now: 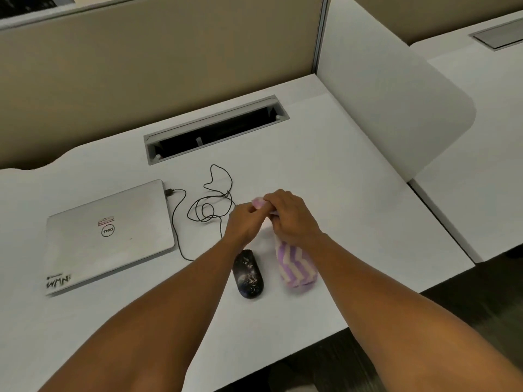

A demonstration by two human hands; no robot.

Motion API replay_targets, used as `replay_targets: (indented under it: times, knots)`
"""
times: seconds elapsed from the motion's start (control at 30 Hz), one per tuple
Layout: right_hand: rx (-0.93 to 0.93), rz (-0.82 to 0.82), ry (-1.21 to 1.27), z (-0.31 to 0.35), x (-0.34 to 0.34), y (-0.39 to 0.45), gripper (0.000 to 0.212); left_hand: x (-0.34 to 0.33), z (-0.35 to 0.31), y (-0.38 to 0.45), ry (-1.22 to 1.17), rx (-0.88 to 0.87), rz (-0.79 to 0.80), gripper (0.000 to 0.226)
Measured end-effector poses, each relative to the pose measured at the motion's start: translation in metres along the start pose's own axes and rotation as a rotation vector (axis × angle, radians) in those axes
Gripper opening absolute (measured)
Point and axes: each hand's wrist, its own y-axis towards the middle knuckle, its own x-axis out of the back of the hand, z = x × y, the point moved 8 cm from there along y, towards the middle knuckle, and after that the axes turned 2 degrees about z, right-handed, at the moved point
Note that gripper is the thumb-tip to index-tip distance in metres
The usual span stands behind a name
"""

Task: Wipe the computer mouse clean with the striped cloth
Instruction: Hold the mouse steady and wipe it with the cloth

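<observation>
A black computer mouse [248, 274] with a speckled pattern lies on the white desk [353, 210], partly under my left forearm. Just to its right hangs the purple-and-cream striped cloth [295, 265], its lower end near the desk. My right hand [291, 217] is closed around the cloth's upper part. My left hand [246, 219] pinches the cloth's top end, which shows pink between the fingers. Both hands are above and behind the mouse, not touching it.
A closed silver laptop [110, 236] lies at the left. The mouse's black cable [210, 202] coils between laptop and hands. A cable slot [216, 128] is open at the back. Beige partitions stand behind, a white divider [396, 94] at the right.
</observation>
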Motion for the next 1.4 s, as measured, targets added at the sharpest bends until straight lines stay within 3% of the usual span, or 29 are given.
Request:
replay_targets:
  times: [0.23,0.5,0.8,1.3,1.4]
  knots:
    - [0.010,0.081,-0.078,0.007,-0.028,-0.003,0.024,0.061,0.045,-0.039,0.204,-0.132,-0.239,0.065]
    - [-0.036,0.315,-0.189,0.007,-0.071,-0.015,0.036,0.060,0.101,-0.073,0.420,-0.112,-0.127,0.107]
    - [-0.038,0.421,-0.247,0.012,-0.091,-0.028,0.040,0.042,0.095,-0.095,0.625,-0.338,-0.147,0.105]
    - [-0.047,0.429,-0.343,0.008,-0.107,-0.043,0.045,0.024,0.119,-0.092,0.550,-0.180,-0.039,0.130]
    - [-0.055,0.424,-0.324,0.009,-0.108,-0.044,0.045,0.024,0.119,-0.089,0.545,-0.195,-0.021,0.126]
